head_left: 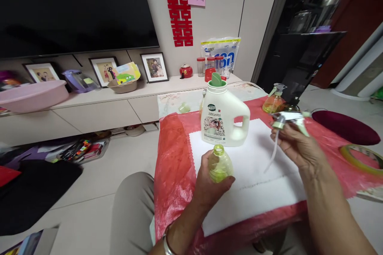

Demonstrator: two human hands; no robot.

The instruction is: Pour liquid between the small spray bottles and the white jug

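My left hand (pixel 206 181) is wrapped round a small yellow-green translucent spray bottle (pixel 220 165), its neck uncapped and upright. In my right hand (pixel 296 145) is a white spray nozzle (pixel 289 117) with a thin dip tube hanging below it, apart from the bottle. Just beyond the bottle stands a large white detergent jug (pixel 214 107) with a label and side handle. A green spout (pixel 218 80) shows in the jug's uncapped mouth. Under these lies a white cloth (pixel 254 203) on red plastic sheeting (pixel 173 159).
A spray bottle with orange-tinted liquid (pixel 273 101) and a dark bottle (pixel 289 105) stand behind my right hand. A roll of tape (pixel 359 159) lies at the right. A green cap-like piece (pixel 184 107) sits near the far left table edge. Beyond is a cabinet (pixel 98 113).
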